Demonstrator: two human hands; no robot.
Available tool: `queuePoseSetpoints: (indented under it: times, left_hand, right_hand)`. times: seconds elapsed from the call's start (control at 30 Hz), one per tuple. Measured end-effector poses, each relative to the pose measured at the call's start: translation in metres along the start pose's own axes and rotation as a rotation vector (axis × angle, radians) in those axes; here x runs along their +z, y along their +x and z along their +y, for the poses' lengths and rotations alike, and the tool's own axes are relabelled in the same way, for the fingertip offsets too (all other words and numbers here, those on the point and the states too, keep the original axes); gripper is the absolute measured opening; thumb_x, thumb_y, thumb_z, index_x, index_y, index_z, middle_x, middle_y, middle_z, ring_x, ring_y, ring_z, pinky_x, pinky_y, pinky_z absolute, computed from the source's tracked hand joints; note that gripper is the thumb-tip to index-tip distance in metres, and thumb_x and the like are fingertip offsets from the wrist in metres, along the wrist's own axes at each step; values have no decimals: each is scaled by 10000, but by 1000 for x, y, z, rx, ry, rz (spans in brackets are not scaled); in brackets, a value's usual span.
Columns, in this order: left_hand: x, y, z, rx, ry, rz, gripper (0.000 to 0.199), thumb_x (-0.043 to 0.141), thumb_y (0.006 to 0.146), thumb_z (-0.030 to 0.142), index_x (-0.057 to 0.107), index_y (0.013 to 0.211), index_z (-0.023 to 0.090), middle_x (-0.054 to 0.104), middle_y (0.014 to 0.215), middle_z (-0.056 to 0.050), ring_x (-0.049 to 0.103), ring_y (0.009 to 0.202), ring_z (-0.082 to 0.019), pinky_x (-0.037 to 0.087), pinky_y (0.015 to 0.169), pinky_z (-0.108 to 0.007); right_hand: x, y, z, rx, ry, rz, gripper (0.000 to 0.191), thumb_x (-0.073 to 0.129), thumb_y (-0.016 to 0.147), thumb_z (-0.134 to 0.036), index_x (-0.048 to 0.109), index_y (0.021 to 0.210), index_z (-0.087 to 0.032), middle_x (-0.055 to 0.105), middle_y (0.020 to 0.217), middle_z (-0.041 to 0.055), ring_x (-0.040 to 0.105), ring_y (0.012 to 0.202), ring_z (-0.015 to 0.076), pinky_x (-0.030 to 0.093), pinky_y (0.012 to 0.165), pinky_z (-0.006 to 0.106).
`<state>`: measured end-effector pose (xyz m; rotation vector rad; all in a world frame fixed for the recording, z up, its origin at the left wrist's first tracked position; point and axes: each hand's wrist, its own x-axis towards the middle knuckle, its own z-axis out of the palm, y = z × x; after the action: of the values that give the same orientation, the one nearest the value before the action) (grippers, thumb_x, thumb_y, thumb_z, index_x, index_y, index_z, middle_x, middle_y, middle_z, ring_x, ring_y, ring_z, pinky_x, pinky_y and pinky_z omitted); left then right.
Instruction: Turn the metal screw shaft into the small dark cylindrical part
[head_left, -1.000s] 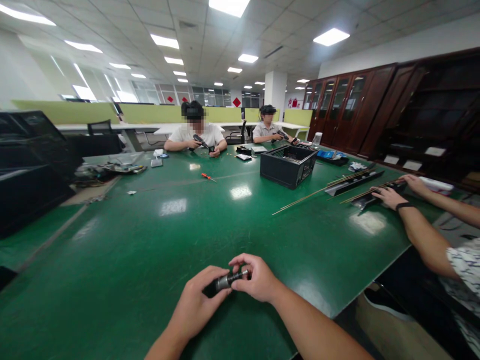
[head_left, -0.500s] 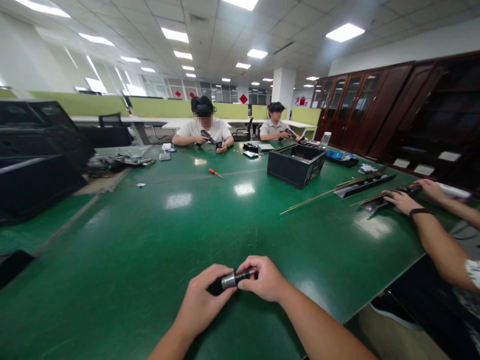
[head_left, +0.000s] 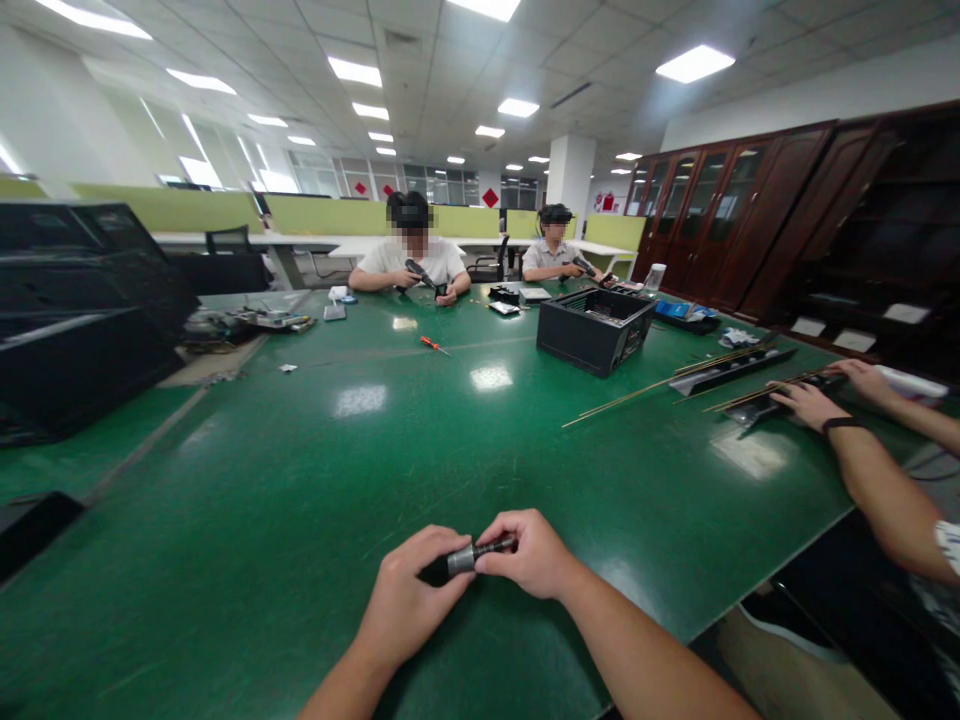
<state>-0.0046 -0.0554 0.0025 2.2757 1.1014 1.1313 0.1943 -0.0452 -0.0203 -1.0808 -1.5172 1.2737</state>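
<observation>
Between my two hands, low over the green table point(head_left: 420, 440), is a small metal part: a silver cylinder point(head_left: 461, 560) with a thinner dark ringed shaft point(head_left: 491, 546) coming out of its right end. My left hand point(head_left: 409, 590) wraps round the cylinder from the left, thumb and fingers closed on it. From the right, my right hand point(head_left: 534, 555) pinches the shaft near where it meets the cylinder. The shaft's far end disappears into my right fingers. What kind of part this is, I cannot make out.
An orange screwdriver point(head_left: 432, 344) and a black computer case point(head_left: 577, 335) lie farther back. Long thin rods point(head_left: 622, 402) and metal channels point(head_left: 731, 374) are at right, by a co-worker's hands point(head_left: 814, 405). Dark equipment point(head_left: 82, 330) stands left. Two people point(head_left: 409, 265) sit opposite.
The view has shifted slightly, so the surroundings sit a little farther right. Both hands keep their hold on the metal part, nearly still.
</observation>
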Motion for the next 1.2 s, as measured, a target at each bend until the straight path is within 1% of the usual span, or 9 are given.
queuePoseSetpoints:
  times: [0.23, 0.47, 0.67, 0.97, 1.2]
  left_hand:
    - [1, -1, -2, -5, 17, 4, 202, 718, 800, 222, 714, 1001, 225, 697, 921, -43, 676, 837, -179, 545, 748, -275]
    - [1, -1, 2, -12, 31, 6, 197, 717, 791, 216, 720, 988, 223, 702, 907, -37, 680, 824, -177, 548, 739, -271]
    - [-1, 0, 2, 0, 51, 30, 187, 722, 783, 230, 727, 970, 220, 712, 898, -38, 689, 812, -181, 557, 735, -271]
    - [-2, 2, 3, 15, 68, 34, 176, 720, 795, 268, 730, 961, 210, 713, 890, -59, 689, 795, -188, 564, 713, -275]
    - [-2, -1, 0, 64, 47, 34, 192, 713, 805, 222, 720, 996, 212, 701, 913, -53, 687, 819, -174, 560, 735, -263]
  right_hand:
    - [0, 1, 3, -13, 22, 2, 184, 800, 643, -241, 727, 784, -147, 687, 702, 2, 565, 599, 126, 415, 562, 231]
    - [-1, 1, 3, -11, 26, -8, 176, 790, 637, -225, 720, 777, -144, 678, 689, -3, 562, 600, 126, 415, 567, 231]
    - [0, 2, 4, 9, 79, -12, 168, 786, 640, -212, 717, 774, -138, 665, 657, -11, 540, 562, 113, 398, 547, 224]
    - [0, 2, 4, 21, 78, -17, 161, 786, 642, -211, 718, 771, -143, 659, 645, -15, 539, 560, 112, 397, 542, 223]
    - [0, 1, 1, 16, 70, -32, 158, 778, 652, -213, 718, 779, -141, 651, 649, -13, 529, 559, 110, 387, 534, 220]
